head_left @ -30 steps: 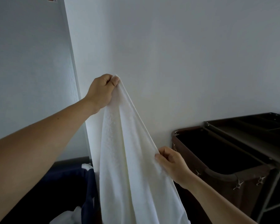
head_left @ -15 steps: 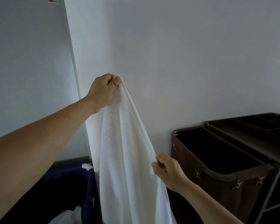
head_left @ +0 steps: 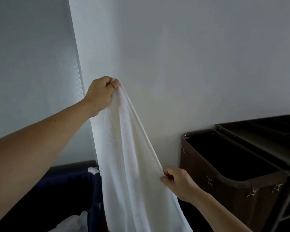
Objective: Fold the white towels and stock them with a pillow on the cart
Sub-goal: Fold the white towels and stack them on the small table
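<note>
A white towel (head_left: 131, 164) hangs in front of me, stretched between both hands. My left hand (head_left: 100, 94) is raised high and pinches the towel's top corner. Lower and to the right, my right hand (head_left: 177, 181) grips the towel's right edge. The towel's lower part runs out of the frame at the bottom. The cart (head_left: 258, 129) stands at the right against the wall, its dark top tray showing. No pillow is in view.
A brown laundry bag (head_left: 199, 168) hangs on the cart's near end, open and dark inside. A dark blue bin (head_left: 70, 186) sits at lower left with white linen (head_left: 74, 221) in it. A white wall is straight ahead.
My right hand slid down along the towel's right edge and slightly left, then held there. My left hand stayed raised with the corner.
</note>
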`<state>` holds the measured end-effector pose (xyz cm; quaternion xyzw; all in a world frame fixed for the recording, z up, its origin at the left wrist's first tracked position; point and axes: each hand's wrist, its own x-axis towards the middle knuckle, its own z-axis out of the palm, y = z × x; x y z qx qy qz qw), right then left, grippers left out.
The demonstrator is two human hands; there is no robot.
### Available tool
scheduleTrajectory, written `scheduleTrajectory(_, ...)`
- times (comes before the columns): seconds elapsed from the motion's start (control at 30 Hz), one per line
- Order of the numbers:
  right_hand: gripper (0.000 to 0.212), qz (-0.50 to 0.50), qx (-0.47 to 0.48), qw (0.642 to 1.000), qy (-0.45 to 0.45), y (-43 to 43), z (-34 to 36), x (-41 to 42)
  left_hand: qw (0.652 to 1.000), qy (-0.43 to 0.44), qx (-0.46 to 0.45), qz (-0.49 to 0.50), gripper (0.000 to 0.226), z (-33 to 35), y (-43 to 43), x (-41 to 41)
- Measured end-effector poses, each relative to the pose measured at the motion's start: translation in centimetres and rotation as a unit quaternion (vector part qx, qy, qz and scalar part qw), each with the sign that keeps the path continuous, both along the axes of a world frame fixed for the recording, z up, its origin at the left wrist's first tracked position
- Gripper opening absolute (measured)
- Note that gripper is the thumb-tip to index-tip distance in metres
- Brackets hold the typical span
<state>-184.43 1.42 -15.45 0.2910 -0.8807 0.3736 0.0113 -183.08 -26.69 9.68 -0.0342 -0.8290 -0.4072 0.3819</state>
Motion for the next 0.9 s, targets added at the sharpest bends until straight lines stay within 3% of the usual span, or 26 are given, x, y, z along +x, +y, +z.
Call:
scheduleTrajectory(0.1,0.037,-0.006,0.065,0.997,0.042,0.9,0.4,-0.9,1.000,-0.007,0.003,0.002,0.043,-0.2,-0.4,-0.2)
scheduleTrajectory(0.17,0.035,-0.035,0.059,0.996,0.049,1.6,0.9,-1.5,1.000,-0.005,0.005,0.008,0.046,-0.3,-0.7,-0.2)
scheduleTrajectory(0.33,0.029,-0.142,-0.045,0.986,0.071,3.0,1.9,-2.5,1.000,-0.018,-0.005,0.014,0.043,-0.6,-2.5,0.1)
scheduleTrajectory(0.5,0.025,-0.187,-0.162,0.966,0.072,4.5,4.3,-2.6,0.999,-0.031,0.009,0.017,0.033,-2.3,-5.7,0.7)
scheduleTrajectory(0.57,0.023,-0.184,-0.192,0.961,0.071,4.8,5.6,-2.7,0.998,-0.049,0.019,0.026,0.032,-3.5,-7.4,1.0)
scheduleTrajectory(0.67,0.038,-0.160,-0.140,0.976,0.040,4.4,7.2,-3.2,0.995,-0.077,0.034,0.055,0.032,-5.6,-9.2,1.2)
scheduleTrajectory(0.8,0.009,-0.171,-0.179,0.965,0.086,3.4,11.2,-3.3,0.986,-0.074,0.027,0.149,0.034,-7.0,-9.3,1.6)
scheduleTrajectory(0.9,0.011,-0.107,-0.165,0.972,0.129,0.5,14.3,-2.3,0.986,-0.060,-0.093,0.127,0.036,-6.5,-5.9,2.5)
